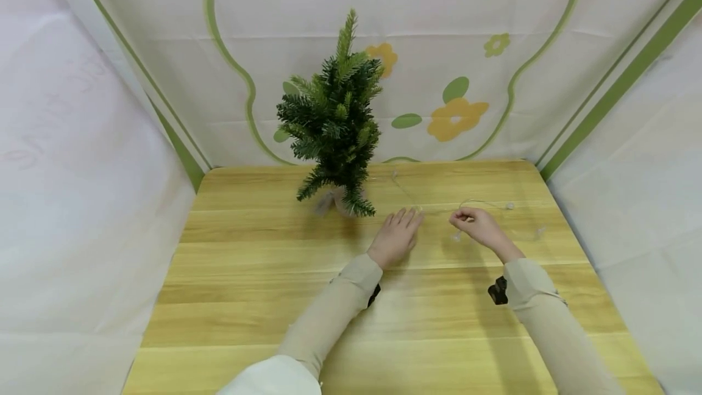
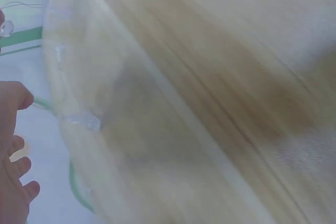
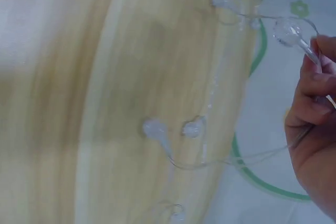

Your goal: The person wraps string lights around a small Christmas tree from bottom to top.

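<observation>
A clear string of lights [image 1: 510, 206] with round transparent bulbs lies across the back right of the table. My right hand [image 1: 479, 227] pinches its thin wire between thumb and fingers, and one bulb [image 3: 287, 31] stands out beside the fingertips in the right wrist view. Other bulbs [image 3: 154, 129] hang from or lie along the wire below. To the left, my left hand [image 1: 396, 239] is stretched out with spread fingers near the wire; whether it touches the wire I cannot tell. In the left wrist view, the thumb and fingers of this hand [image 2: 10, 161] are apart.
A small artificial pine tree [image 1: 337, 120] with a wrapped base stands at the back of the wooden table [image 1: 247, 297], left of both hands. Fabric walls [image 1: 428, 11] with printed flowers enclose the table at the back and sides.
</observation>
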Motion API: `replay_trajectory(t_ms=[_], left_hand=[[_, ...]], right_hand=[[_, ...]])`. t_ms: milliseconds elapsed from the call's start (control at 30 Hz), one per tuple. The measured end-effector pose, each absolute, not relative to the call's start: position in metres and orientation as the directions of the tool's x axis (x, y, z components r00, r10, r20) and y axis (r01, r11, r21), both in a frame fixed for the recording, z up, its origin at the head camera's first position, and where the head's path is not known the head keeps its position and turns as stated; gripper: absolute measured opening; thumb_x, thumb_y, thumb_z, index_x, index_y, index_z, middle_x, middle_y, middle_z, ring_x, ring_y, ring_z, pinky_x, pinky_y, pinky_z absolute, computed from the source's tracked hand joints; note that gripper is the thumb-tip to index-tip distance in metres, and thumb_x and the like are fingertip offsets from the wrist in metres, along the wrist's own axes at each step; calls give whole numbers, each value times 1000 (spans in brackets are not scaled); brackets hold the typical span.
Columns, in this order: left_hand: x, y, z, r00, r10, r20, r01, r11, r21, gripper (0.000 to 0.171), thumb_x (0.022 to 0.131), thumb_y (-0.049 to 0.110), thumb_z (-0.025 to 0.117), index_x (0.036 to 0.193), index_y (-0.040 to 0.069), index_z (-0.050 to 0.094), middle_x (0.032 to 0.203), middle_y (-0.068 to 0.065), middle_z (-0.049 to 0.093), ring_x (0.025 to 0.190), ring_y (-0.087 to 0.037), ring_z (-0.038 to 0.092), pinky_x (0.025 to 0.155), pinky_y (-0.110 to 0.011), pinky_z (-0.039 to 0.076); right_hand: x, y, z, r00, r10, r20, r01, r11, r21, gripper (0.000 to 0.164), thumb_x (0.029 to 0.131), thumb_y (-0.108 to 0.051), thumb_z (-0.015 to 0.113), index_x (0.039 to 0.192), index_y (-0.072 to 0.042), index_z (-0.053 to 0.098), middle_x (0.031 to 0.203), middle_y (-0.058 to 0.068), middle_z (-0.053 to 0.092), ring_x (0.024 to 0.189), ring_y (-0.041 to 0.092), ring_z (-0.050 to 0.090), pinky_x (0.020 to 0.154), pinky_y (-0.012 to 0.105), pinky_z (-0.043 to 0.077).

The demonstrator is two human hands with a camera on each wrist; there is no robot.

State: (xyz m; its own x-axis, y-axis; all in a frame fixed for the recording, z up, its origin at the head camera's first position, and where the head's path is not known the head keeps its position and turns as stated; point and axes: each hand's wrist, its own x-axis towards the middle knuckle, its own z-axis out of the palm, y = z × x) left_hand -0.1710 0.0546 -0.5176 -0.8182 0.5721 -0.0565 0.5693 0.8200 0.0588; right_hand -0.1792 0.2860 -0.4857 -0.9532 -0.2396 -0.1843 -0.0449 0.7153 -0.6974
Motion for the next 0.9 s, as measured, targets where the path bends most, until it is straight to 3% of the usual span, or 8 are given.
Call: replay_trajectory(t_ms=[100,267,433,533,633,767,900], left_hand=[[-172,56,-510,-823,569,-9,565,819,99,52,105,33,34,154,21,19,157,-1,31,143,-20,33,117,-38,33],[-172,59,-495,-827,561,41,555,802,222,48,103,30,40,149,17,32,150,-2,43,140,-20,39,116,-36,34],[-171,59,-482,-828,555,77,550,779,300,32,101,30,46,130,18,57,135,1,57,129,-15,51,112,-33,39],[-170,57,-474,-826,555,102,553,761,338,26,101,31,48,118,20,64,124,5,64,118,-11,58,106,-29,44],[-169,56,-468,-828,548,113,545,742,392,25,101,31,48,114,20,66,115,6,68,105,-8,63,95,-25,50],[-167,55,-459,-863,498,86,451,682,576,24,101,27,48,112,16,65,113,1,70,89,-10,67,78,-21,53],[-165,55,-449,-894,446,28,314,582,750,23,101,27,49,113,15,64,114,0,70,98,-12,67,82,-21,54]], right_hand=[[-179,282,-476,-940,-282,-192,-65,699,-712,34,97,-32,55,110,-2,66,105,14,64,93,21,58,82,41,51],[-180,275,-461,-900,-361,-242,-53,645,-762,32,97,-31,56,108,-3,66,105,14,61,81,17,57,66,31,49],[-181,271,-452,-879,-408,-247,-54,600,-798,29,97,-27,55,107,-1,65,103,19,59,72,13,53,62,26,48],[-181,271,-447,-875,-419,-244,-44,570,-821,27,97,-26,55,106,-1,64,97,19,59,69,12,52,61,28,49],[-181,271,-442,-875,-413,-253,-8,536,-844,25,97,-28,56,104,-5,64,88,13,59,68,11,53,62,31,50],[-180,273,-436,-878,-406,-254,19,500,-866,27,98,-29,54,106,-4,62,81,1,58,69,10,53,65,32,50],[-179,277,-433,-877,-422,-231,4,475,-880,36,101,-27,47,115,4,58,87,-7,60,71,9,53,67,28,49]])
